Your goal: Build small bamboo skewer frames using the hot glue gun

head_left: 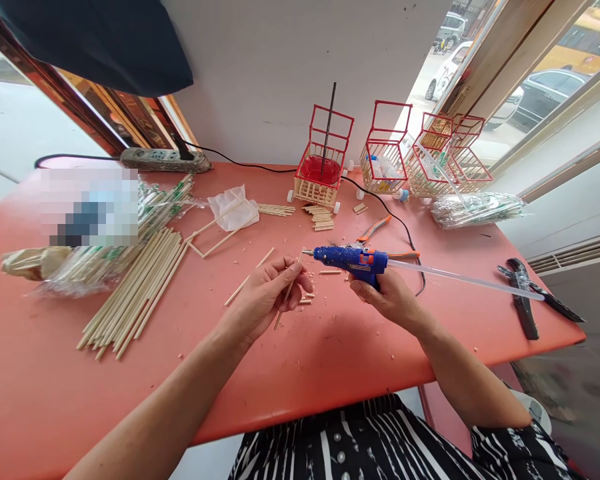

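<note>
I see this person wears a black garment (370,437) with uneven white stripes, round pale buttons (337,437) in front, and a matching right sleeve (517,457). The left hand (275,283) and right hand (390,293) are bare.

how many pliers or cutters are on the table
2: an orange-handled pair just beyond the glue gun, which partly covers it, and a black-handled pair near the right end of the table. Others could be hidden behind things.

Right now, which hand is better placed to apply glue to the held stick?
Right, most likely: the right hand holds the blue glue gun, its nozzle at or near the upper end of the stick. The left hand is occupied holding that stick.
</note>
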`<state>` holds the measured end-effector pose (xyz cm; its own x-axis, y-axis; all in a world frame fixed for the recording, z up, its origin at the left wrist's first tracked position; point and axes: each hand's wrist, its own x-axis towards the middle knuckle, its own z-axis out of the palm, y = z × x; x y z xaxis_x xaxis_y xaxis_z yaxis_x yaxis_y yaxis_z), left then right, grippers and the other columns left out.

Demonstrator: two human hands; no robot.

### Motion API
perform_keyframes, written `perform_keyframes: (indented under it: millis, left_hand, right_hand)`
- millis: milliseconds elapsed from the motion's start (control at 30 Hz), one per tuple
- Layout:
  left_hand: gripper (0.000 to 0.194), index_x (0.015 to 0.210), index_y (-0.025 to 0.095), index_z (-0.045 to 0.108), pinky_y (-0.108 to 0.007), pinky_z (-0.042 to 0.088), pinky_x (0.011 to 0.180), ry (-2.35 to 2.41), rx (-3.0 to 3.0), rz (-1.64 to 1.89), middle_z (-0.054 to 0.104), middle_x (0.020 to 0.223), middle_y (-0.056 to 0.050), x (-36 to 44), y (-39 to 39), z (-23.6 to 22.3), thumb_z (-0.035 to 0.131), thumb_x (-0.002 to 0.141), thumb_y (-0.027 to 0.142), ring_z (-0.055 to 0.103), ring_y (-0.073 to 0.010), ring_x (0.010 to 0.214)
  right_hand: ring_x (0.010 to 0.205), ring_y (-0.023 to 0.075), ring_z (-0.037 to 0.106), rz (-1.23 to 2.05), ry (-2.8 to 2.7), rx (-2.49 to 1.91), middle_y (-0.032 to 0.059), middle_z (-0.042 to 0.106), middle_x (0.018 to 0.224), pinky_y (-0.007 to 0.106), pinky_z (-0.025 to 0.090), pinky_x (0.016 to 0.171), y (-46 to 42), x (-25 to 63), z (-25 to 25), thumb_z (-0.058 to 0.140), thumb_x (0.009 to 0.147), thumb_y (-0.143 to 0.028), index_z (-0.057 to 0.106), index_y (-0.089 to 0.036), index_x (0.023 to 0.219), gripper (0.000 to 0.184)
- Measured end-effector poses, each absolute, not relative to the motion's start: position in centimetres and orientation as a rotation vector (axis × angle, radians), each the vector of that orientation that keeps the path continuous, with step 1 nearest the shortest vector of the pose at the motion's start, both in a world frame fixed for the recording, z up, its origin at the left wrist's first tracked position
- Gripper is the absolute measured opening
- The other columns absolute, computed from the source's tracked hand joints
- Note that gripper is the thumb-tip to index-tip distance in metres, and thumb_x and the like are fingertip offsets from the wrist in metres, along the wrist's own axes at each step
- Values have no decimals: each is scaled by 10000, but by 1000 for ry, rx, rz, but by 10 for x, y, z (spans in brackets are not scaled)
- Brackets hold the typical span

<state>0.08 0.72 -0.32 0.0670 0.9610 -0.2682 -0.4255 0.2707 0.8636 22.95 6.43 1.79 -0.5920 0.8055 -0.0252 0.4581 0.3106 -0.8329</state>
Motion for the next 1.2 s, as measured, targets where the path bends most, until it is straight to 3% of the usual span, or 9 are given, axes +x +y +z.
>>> perform_keyframes:
  millis: [533,1200]
  left_hand:
    - [320,847,152,592,-164,314,375,909,680,1178,703,692,-26,-1,7,-7,745,821,432,497,-54,395]
    - [274,836,151,589,-163,372,402,899,664,1192,709,700,-25,-2,8,-12,709,862,396,496,-53,404]
  right_hand:
    - [590,147,448,1136,-2144,-1179,-2,489,626,276,362,557,66,230,19,508,897,-459,545,-173,837,294]
    - [609,142,453,1106,-2216,-1144,4,506,668,266,352,561,66,231,17,504,912,-445,529,-177,822,284]
